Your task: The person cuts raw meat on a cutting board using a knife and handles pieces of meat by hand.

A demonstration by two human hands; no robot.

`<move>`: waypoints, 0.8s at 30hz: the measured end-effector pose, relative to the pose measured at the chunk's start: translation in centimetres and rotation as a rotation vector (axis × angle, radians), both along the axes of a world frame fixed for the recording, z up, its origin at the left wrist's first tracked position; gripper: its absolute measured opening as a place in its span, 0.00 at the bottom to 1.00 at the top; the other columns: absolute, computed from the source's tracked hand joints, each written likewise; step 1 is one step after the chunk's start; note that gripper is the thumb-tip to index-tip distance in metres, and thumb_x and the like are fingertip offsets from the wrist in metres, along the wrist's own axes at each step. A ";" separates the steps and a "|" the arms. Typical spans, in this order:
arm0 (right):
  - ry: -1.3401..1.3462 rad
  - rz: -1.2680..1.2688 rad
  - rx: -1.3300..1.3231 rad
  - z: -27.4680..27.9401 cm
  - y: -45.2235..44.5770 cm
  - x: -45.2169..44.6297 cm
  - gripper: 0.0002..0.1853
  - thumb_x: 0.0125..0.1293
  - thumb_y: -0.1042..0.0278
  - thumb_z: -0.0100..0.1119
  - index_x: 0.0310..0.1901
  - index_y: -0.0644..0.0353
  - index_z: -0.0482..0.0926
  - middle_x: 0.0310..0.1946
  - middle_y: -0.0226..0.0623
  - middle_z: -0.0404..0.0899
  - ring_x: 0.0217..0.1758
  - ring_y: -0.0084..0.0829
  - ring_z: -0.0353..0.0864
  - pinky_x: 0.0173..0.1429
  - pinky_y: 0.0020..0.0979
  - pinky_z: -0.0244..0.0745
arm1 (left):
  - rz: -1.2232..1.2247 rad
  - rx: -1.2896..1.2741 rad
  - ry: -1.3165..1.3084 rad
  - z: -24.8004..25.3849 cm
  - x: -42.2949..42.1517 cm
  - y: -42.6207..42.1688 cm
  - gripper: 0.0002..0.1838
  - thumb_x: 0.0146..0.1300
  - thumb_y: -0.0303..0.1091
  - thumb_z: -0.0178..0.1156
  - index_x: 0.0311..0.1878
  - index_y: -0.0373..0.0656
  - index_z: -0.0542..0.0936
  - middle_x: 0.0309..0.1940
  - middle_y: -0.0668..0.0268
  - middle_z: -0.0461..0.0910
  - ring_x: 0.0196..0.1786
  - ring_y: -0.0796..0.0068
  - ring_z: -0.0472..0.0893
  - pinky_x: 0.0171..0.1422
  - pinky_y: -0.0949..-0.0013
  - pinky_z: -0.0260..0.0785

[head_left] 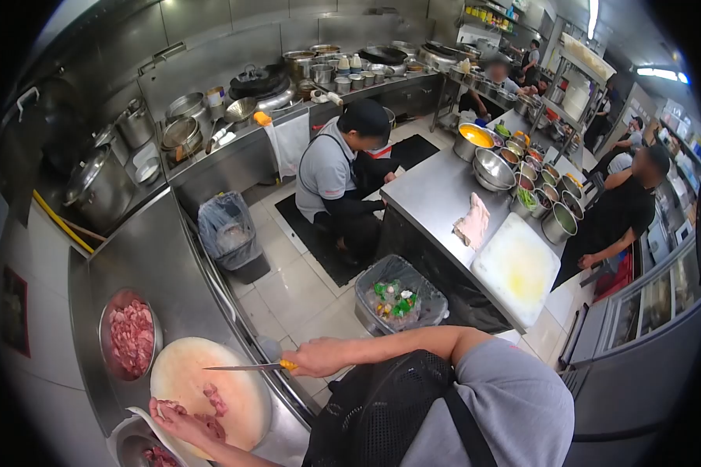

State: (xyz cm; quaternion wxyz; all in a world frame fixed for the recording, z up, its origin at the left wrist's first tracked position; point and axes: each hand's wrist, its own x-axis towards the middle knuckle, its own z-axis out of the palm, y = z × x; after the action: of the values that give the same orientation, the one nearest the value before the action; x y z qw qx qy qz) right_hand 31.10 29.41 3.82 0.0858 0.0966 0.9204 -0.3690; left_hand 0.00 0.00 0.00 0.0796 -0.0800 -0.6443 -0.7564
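Observation:
My right hand grips a knife by its yellow handle. The blade points left, over a round, pale cutting board. Near the board's lower left edge, my left hand has its fingers curled round a piece of raw meat. Several small strips of meat lie on the board beside that hand. Behind the board stands a metal bowl heaped with raw meat chunks. Another metal bowl, with a few meat pieces in it, sits at the lower left, partly cut off.
A lined bin with scraps and another lined bin stand on the floor. A co-worker crouches beside a steel table bearing a white board and several metal pots. Another person in black stands beyond it.

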 end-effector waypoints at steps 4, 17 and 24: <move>-0.010 0.028 -0.018 -0.8 -0.3 -0.6 0.23 0.84 0.48 0.59 0.65 0.58 0.72 0.40 0.58 0.89 0.46 0.68 0.90 0.53 0.66 0.82 | -0.039 -0.004 0.051 2.1 -1.9 -0.2 0.17 0.89 0.36 0.57 0.72 0.40 0.75 0.43 0.71 0.77 0.40 0.84 0.71 0.44 0.76 0.63; -0.004 0.060 -0.061 -1.8 -0.5 -2.7 0.21 0.83 0.49 0.60 0.62 0.57 0.74 0.40 0.54 0.89 0.47 0.65 0.91 0.52 0.64 0.83 | -0.137 0.062 0.089 6.4 -8.2 -1.3 0.20 0.86 0.37 0.63 0.73 0.39 0.75 0.53 0.65 0.87 0.44 0.82 0.77 0.52 0.76 0.70; -0.043 0.020 -0.094 -1.3 -0.5 -3.1 0.23 0.81 0.50 0.62 0.65 0.59 0.76 0.47 0.60 0.89 0.54 0.67 0.89 0.60 0.64 0.82 | -0.057 -0.125 0.164 9.1 -10.4 -0.3 0.28 0.80 0.38 0.70 0.77 0.38 0.76 0.61 0.48 0.90 0.54 0.38 0.89 0.64 0.37 0.80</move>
State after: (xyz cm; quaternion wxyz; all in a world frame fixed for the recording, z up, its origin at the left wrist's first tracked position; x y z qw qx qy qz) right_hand 27.97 28.91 2.51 0.1138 0.0912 0.9009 -0.4087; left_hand -10.35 -0.35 9.13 0.1054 -0.1648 -0.6791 -0.7075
